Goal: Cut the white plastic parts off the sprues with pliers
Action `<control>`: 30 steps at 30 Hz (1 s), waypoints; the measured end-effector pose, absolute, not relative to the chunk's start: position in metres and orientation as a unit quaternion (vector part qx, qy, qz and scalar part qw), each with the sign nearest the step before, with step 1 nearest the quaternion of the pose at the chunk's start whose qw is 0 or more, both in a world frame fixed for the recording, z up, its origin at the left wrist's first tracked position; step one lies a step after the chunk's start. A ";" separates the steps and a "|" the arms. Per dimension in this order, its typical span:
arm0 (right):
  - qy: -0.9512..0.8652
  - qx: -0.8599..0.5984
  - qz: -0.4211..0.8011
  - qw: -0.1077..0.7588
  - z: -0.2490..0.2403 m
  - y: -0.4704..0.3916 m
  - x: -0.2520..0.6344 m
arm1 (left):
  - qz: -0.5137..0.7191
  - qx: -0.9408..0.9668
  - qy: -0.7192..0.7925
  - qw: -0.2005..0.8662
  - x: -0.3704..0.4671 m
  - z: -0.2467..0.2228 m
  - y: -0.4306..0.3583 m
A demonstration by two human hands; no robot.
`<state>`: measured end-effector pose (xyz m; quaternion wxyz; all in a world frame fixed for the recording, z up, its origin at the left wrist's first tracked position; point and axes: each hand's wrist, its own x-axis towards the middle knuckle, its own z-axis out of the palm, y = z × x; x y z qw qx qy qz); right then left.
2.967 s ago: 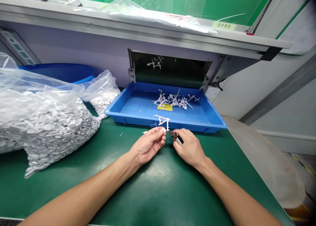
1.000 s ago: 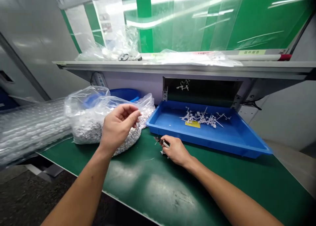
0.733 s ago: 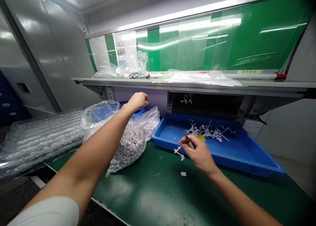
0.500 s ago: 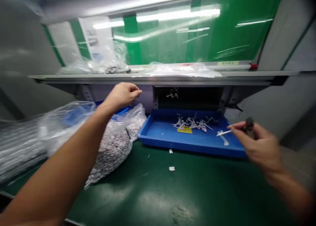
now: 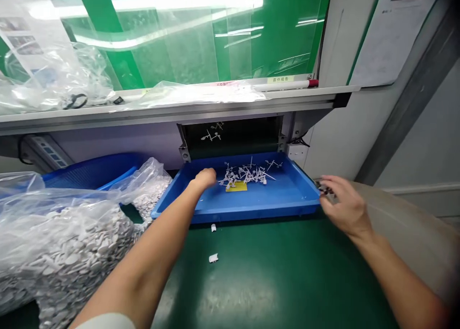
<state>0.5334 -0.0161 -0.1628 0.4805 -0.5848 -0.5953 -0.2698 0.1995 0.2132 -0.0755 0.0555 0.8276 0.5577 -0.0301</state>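
Observation:
My left hand (image 5: 206, 177) reaches over the left part of a blue tray (image 5: 201, 216), just left of a heap of white plastic sprues (image 5: 251, 175). Its fingers look curled, and whatever they may hold is hidden. Beyond the tray's right edge, my right hand (image 5: 344, 205) is closed around a small dark tool (image 5: 326, 190), mostly covered by the fingers. A yellow label (image 5: 236, 187) lies under the front of the heap. Two small white plastic pieces (image 5: 213, 258) rest on the green table in front of the tray.
Clear bags of small white-grey parts (image 5: 82, 245) fill the left side, with a blue basket (image 5: 93, 171) behind. Over the tray's back is a dark opening (image 5: 237, 137) with several white sprues. A shelf (image 5: 305, 99) crosses above. A clipboard (image 5: 393, 37) hangs at the right.
The view has swung right. My left hand has moved from above the bags to over the tray. The white sprue in my right hand no longer shows there, and that hand is outside the tray's edge.

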 end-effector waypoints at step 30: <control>-0.793 -0.483 0.067 0.364 -0.164 -0.038 0.395 | 0.319 0.592 0.346 0.654 0.136 -0.124 0.047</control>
